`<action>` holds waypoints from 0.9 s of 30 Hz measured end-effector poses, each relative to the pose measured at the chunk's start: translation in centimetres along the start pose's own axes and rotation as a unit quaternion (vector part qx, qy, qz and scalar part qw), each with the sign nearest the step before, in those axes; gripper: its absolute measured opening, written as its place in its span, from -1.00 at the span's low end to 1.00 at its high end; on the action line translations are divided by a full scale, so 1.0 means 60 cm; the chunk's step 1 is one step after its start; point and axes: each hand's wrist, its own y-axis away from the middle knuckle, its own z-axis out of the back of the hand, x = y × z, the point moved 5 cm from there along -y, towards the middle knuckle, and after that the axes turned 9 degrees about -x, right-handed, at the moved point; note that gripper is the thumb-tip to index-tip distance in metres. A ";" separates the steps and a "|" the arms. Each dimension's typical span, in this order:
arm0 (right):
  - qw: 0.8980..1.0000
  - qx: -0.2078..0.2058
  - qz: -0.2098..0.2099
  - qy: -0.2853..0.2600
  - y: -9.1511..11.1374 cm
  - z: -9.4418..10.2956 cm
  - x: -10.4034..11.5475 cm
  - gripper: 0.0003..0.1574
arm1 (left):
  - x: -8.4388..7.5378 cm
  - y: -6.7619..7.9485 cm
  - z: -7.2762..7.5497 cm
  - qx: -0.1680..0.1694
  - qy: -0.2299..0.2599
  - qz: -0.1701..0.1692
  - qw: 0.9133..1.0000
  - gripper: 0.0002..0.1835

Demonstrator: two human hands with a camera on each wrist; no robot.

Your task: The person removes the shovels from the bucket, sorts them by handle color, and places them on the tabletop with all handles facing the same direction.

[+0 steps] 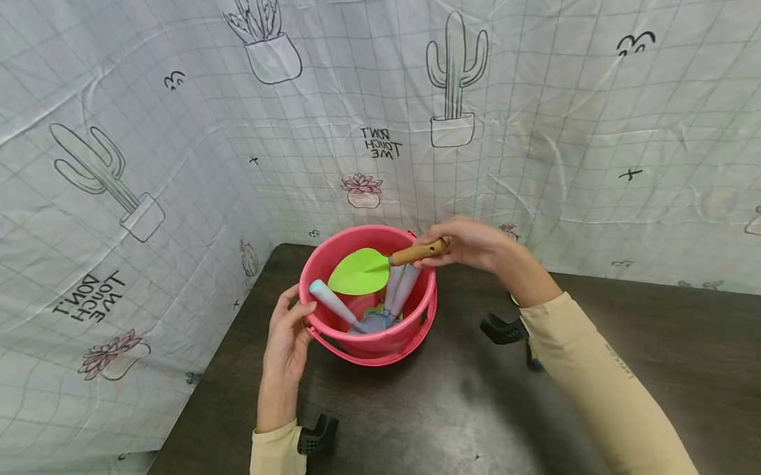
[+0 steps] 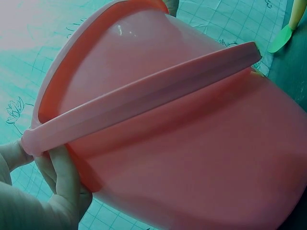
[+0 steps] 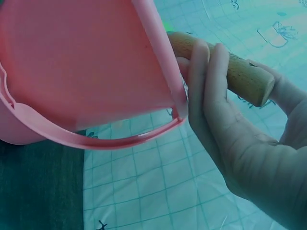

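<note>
Here I am, steadying the bucket [image 1: 368,347] with my left hand [image 1: 287,335]: the thumb is hooking over the near-left rim and the fingers are bracing the wall outside, just by the root of the bail [image 2: 148,93]. My right hand [image 1: 471,243], up at the bucket's right rim, is clamping the wooden grip [image 1: 419,251] of the trowel [image 1: 372,267] between thumb and fingers. Whether those fingers are also touching the rim, I cannot tell.

And the trowel is hanging across the bucket's mouth, its green blade pointing left. Under it, pale handles [image 1: 335,305] are leaning inside the bucket, one to the left, others to the right; whether the blade is brushing them, I cannot tell. To the bucket's right another tool [image 2: 280,38] is lying, its green end showing in the left wrist view.

The step in hand, I judge, is passing the trowel over the rim, though a still moment is not telling me which way. Either way, the next move is calling for a firm left hold on the bucket, and for the right wrist to be guiding the blade clear of rim and handles.
</note>
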 end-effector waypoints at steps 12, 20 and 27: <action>0.986 0.047 -0.044 -0.157 0.018 0.027 -0.019 -0.58 | 0.000 -0.006 -0.002 0.005 0.002 -0.002 1.000 -0.53; 0.958 0.120 -0.038 -0.258 0.040 0.029 -0.023 -0.58 | -0.002 -0.006 -0.004 0.004 0.002 -0.002 1.000 -0.50; 0.934 0.178 -0.041 -0.307 0.056 0.026 -0.028 -0.63 | -0.002 -0.004 -0.003 -0.001 -0.003 0.000 1.000 -0.51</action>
